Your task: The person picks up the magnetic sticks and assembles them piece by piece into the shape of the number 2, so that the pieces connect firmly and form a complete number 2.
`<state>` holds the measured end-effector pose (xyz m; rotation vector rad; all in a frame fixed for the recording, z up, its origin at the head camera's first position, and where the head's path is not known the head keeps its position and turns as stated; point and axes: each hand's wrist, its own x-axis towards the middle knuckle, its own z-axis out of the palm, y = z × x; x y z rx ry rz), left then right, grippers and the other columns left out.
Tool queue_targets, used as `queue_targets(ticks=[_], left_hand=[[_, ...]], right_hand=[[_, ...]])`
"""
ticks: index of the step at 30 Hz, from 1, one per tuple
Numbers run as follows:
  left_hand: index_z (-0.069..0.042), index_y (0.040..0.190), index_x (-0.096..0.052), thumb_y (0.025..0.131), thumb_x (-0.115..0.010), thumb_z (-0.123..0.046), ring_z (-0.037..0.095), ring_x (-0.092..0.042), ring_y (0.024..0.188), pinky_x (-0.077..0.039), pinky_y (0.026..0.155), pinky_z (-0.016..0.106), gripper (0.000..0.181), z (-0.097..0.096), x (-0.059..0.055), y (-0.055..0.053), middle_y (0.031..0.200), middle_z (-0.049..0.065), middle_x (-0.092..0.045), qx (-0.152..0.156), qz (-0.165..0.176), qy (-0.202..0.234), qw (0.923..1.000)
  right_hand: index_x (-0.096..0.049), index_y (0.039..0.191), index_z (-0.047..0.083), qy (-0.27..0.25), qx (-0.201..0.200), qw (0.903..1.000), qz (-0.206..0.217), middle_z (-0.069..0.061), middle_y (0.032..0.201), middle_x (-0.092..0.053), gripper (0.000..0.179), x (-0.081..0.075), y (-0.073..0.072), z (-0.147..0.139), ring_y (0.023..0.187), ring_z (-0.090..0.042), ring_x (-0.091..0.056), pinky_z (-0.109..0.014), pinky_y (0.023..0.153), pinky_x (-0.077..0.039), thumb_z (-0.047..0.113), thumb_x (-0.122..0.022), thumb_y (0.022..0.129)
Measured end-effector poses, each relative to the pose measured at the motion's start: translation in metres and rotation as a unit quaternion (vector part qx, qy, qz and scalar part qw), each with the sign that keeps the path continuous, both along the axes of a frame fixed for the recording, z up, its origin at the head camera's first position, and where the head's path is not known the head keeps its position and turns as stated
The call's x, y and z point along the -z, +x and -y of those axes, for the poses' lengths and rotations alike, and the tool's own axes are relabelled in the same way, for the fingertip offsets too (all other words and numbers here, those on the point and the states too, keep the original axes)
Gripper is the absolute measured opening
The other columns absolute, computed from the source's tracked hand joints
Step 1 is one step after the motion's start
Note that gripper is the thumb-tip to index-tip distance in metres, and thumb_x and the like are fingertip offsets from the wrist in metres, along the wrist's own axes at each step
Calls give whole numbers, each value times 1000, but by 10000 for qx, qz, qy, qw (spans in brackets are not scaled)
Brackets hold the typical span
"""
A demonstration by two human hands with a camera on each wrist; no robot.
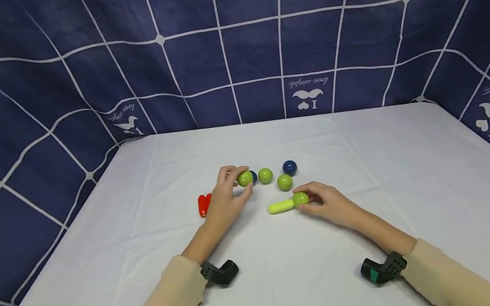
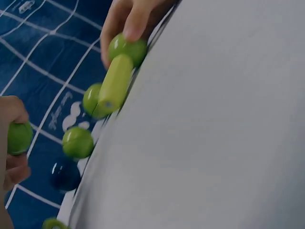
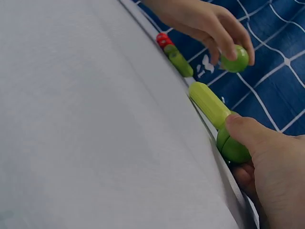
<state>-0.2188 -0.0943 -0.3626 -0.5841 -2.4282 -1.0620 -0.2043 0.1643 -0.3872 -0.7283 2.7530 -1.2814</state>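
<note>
My left hand (image 1: 225, 196) pinches a green ball (image 1: 245, 178) between thumb and fingers; the right wrist view shows that green ball (image 3: 235, 59) raised in the fingertips. My right hand (image 1: 330, 203) holds a seamed green ball (image 1: 300, 199) joined to, or touching, a yellow-green ridged handle (image 1: 281, 206). In the right wrist view its thumb presses where the ball meets the handle (image 3: 209, 104). Between the hands lie two green balls (image 1: 265, 175) and a dark blue ball (image 1: 289, 168). A second blue ball (image 1: 254, 176) is partly hidden behind the left hand's ball.
A red piece (image 1: 204, 205) lies left of my left hand, partly covered by it. Beside the red piece, a green piece (image 3: 180, 64) shows in the right wrist view. White cloth (image 1: 271, 288) covers the table; dark blue gridded curtains (image 1: 253, 50) enclose its back and sides.
</note>
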Motion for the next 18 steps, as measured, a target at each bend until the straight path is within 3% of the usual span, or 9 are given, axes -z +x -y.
queue_targets(ticks=[4,7,10,13,18], left_hand=[[-8,118,-56,83,-63,-13,18,-54,91,-49,79,31,36,-8,6,10,113,10,-51,733,965,374,9919],[-8,120,-55,83,-64,-14,18,-55,94,-49,83,30,39,-8,12,12,113,9,-55,965,1882,553,9758],[-9,121,-55,82,-66,-17,20,-58,97,-48,87,30,41,-7,16,10,113,9,-58,1072,2459,642,9612],[-9,119,-56,81,-67,-17,22,-58,102,-47,90,30,40,-7,18,6,116,10,-59,1169,2672,722,9538],[-9,120,-56,81,-67,-19,23,-58,108,-46,92,30,42,-6,19,3,120,11,-58,1340,2803,726,9477]], right_hand=[[-56,120,11,-95,114,9999,87,-9,117,-59,40,-1,-2,-7,100,-20,-59,-31,86,-48,27,-63,84],[-55,121,10,-208,148,9993,275,-10,118,-58,41,1,-4,-12,102,-21,-58,-30,87,-48,30,-62,85],[-55,121,11,-353,189,9984,402,-9,118,-59,42,2,-6,-15,103,-21,-58,-28,87,-47,33,-62,85],[-55,121,12,-392,229,9982,382,-9,116,-59,43,1,-7,-16,101,-21,-59,-27,85,-48,34,-62,85],[-56,120,12,-394,327,9980,371,-9,114,-60,43,0,-7,-15,99,-20,-59,-26,84,-48,33,-63,84]])
